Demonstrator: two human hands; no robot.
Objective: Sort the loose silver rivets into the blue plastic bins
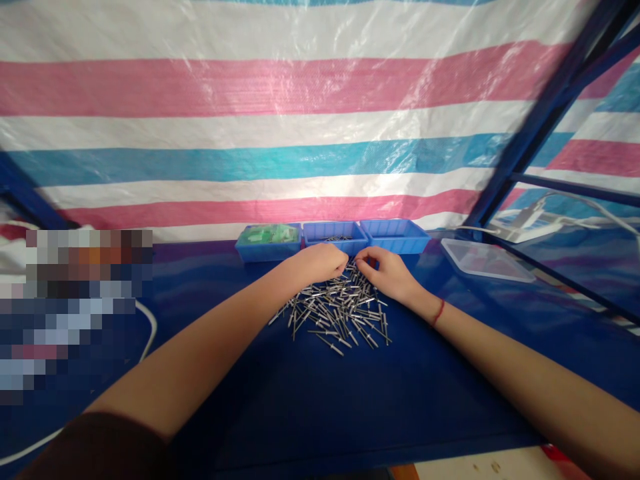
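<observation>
A loose heap of silver pop rivets (333, 310) lies on the blue tabletop (300, 400). At the heap's far edge my left hand (323, 262) is closed, its fingers curled down and anything inside them hidden. Just right of it, my right hand (389, 272) has thumb and forefinger bent toward each other over the rivets; whatever is between the tips is too small to make out. Behind both hands stand a middle blue bin (333, 232) with some rivets in it and a right blue bin (395, 235) showing its ribbed inside.
A left blue bin (267, 252) holds green and clear plastic packets (267, 233). A translucent lid (485, 259) lies to the right, near a white power strip (525, 223). Blue metal posts (540, 120) frame a striped sheet (250, 87). A white cable (150, 327) runs at left.
</observation>
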